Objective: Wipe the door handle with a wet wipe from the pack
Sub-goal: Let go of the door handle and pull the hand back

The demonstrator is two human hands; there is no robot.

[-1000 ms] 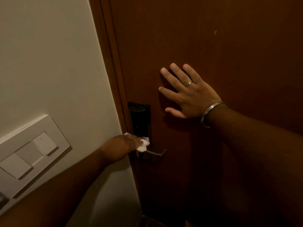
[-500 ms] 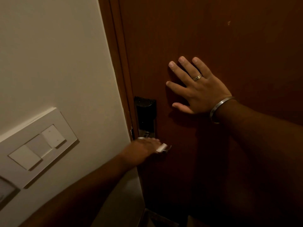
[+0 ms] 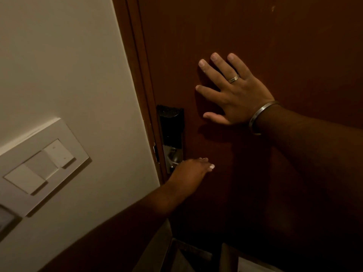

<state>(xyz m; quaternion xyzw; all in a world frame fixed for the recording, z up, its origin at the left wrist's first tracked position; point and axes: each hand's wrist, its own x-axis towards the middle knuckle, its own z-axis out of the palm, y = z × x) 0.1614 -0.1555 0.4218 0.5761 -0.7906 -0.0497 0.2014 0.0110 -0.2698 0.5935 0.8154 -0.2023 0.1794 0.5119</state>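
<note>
My left hand (image 3: 191, 170) is closed over the door's lever handle, whose metal base (image 3: 173, 157) shows just left of my knuckles. The lever itself is hidden under my fingers. A white wet wipe (image 3: 211, 166) peeks out at my fingertips, pressed around the handle. Above it sits the black lock plate (image 3: 170, 124) on the brown door (image 3: 255, 36). My right hand (image 3: 233, 91) lies flat on the door with fingers spread, up and to the right of the lock, wearing a ring and a metal bangle. The wipe pack is not in view.
A pale wall (image 3: 68, 65) fills the left, with a white switch panel (image 3: 41, 163) at lower left. The brown door frame (image 3: 141, 75) runs between wall and door. Dim, unclear shapes lie on the floor at the bottom.
My left hand slid right along the handle from its base to its end, covering the lever and most of the wipe. My right hand stays flat on the door.
</note>
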